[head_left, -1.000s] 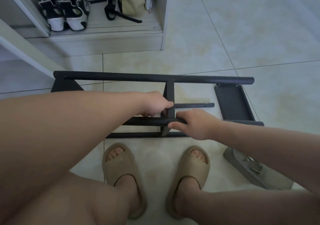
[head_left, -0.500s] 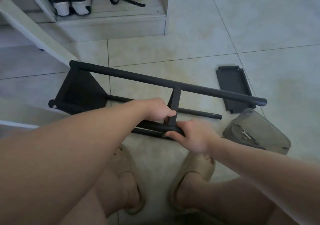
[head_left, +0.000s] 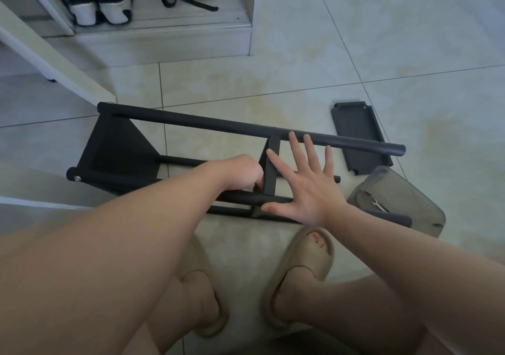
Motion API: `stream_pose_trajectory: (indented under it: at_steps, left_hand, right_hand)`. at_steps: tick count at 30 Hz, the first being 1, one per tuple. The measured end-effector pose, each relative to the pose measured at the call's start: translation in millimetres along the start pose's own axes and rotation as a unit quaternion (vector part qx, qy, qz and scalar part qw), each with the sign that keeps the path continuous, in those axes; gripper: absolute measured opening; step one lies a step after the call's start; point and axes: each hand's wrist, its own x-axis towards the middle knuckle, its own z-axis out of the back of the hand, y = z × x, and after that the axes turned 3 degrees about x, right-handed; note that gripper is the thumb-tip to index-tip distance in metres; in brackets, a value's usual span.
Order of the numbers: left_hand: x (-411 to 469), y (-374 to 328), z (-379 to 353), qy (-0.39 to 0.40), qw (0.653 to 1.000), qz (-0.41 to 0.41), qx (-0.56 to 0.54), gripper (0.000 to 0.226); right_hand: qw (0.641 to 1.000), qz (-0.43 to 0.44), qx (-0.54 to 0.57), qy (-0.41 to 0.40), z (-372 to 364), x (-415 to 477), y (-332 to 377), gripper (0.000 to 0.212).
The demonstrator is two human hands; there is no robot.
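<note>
Plainly, the frame [head_left: 218, 125] is a stiff thing of black metal tubes. It lies on its side on the floor [head_left: 300, 62], just ahead of the person's slippers [head_left: 303, 267], with a dark panel [head_left: 117, 147] closing its left end. The left hand [head_left: 241, 172] has its fingers curled at the joint where the crosspiece [head_left: 270, 168] meets the near tube [head_left: 240, 197]; which of the two it closes round cannot be told. The right hand [head_left: 308, 190] is spread wide with straight fingers over the middle of the frame, holding nothing; whether its palm touches the tube beneath cannot be told.

Judged from its build, the frame will not bend or sag, but it is long, and the panel end likely weighs more, so a one-handed lift at the crosspiece would probably tip it leftward. The smooth painted tubes may turn in a loose grip. Better holds seem to be two hands well apart: one on the near tube, one on the far tube [head_left: 355, 142], or either side of the crosspiece. Swinging the right end risks striking the plate [head_left: 358, 136] and the bag [head_left: 396, 198] lying near it.
</note>
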Motion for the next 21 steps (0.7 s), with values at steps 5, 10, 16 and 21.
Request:
stream_pose_trajectory:
  at_steps: [5, 10, 16, 21]
  left_hand:
    - [10.8, 7.2, -6.5, 0.005, 0.999, 0.020, -0.030, 0.030]
    - [21.1, 5.0, -7.0, 0.015, 0.996, 0.033, -0.081, 0.047]
    - [32.2, 15.2, -3.2, 0.036, 0.972, 0.038, -0.231, 0.029]
    - [32.7, 26.7, 1.8, 0.052, 0.939, 0.029, -0.337, 0.016]
  right_hand:
    - [1.000, -0.003, 0.011, 0.001, -6.7, -0.3, 1.9, 0.107]
    - [1.000, 0.004, 0.013, -0.010, -7.9, -0.2, 1.5, 0.106]
    - [0.999, 0.005, 0.029, -0.031, -10.9, -1.6, 3.6, 0.107]
    - [0.998, 0.007, 0.037, -0.040, -11.7, -2.3, 3.1, 0.106]
